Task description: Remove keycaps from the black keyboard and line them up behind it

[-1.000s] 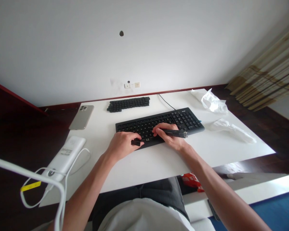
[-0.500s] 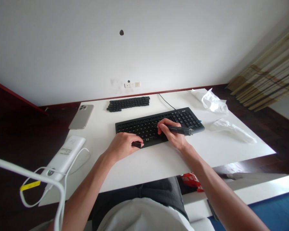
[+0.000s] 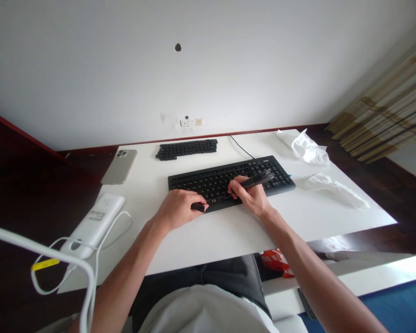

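A black keyboard [image 3: 211, 178] lies on the table, its lower front row partly exposed between my hands. My left hand [image 3: 178, 208] rests at its lower left corner. The fingers are closed round a short black bar-shaped piece [image 3: 198, 207], most of which the palm and fingers hide. Over the keyboard's middle, my right hand [image 3: 251, 194] grips a black pen-shaped tool [image 3: 256, 179] slantwise. Its back end, with clear prongs, points up and right. A thin wire shows near the right fingertips, low over the front keys.
Behind the keyboard lies a block of loose black keycaps [image 3: 187, 149]. A phone [image 3: 119, 167] and a white power strip or power bank [image 3: 97, 222] with a cable [image 3: 67, 259] are at the left. Crumpled white plastic bags [image 3: 305, 147] lie at the right.
The tool in my right hand has tilted, its back end rising, and the wire at its front has moved down toward the keyboard's front row. My left hand stays nearly in place.
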Motion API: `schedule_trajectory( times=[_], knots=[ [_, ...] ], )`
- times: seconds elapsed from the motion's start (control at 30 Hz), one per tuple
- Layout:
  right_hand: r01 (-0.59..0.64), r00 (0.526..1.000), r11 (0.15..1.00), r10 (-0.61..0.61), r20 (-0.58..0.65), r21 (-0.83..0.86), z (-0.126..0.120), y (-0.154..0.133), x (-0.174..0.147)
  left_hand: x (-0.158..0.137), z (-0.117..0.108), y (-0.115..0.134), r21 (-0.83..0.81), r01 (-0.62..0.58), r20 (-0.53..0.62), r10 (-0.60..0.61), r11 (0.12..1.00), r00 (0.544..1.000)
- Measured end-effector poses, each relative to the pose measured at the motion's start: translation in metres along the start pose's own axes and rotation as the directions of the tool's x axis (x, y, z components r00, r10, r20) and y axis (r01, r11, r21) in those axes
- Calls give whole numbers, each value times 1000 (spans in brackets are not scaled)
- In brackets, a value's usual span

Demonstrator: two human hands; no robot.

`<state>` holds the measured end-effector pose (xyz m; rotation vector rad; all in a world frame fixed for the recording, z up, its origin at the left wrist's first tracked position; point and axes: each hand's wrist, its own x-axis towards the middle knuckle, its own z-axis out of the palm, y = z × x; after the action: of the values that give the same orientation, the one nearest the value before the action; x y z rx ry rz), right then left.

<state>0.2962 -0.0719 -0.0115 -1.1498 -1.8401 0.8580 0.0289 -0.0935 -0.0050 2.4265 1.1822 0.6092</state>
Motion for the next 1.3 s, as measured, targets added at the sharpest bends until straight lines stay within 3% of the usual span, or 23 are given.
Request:
schedule_trajectory(
  times=[0.1,0.3,0.57,0.77,0.83,0.97,1.17,1.3],
  knots=[
    [23,999,996,-20,25,-87,2,-1,1,0,1,2,-24,8,-10,-8,1000,1000],
    [27,999,985,-21,38,-172,4,1,2,3,-6,6,-88,17,-229,-37,996,973],
    [99,994,965,-84,72,-245,4,-2,1,5,0,-2,-194,59,-295,-116,979,948],
    [251,956,955,-270,-111,-155,-2,-8,-1,28,-12,-7,-41,-15,-241,4,999,971],
    [276,932,946,-307,-193,-173,-4,-10,-1,43,-20,-13,-9,8,-254,-10,1000,967],
    [259,886,937,-326,-328,-233,-6,-9,-1,71,-25,-38,-72,87,-330,-106,994,938],
    [168,883,951,-263,-389,-260,-3,-3,2,74,-19,-73,-202,15,-445,-106,979,889],
    [83,935,950,-179,-306,-302,1,-7,16,66,-15,-83,-232,-27,-470,-88,972,878]
  ],
)
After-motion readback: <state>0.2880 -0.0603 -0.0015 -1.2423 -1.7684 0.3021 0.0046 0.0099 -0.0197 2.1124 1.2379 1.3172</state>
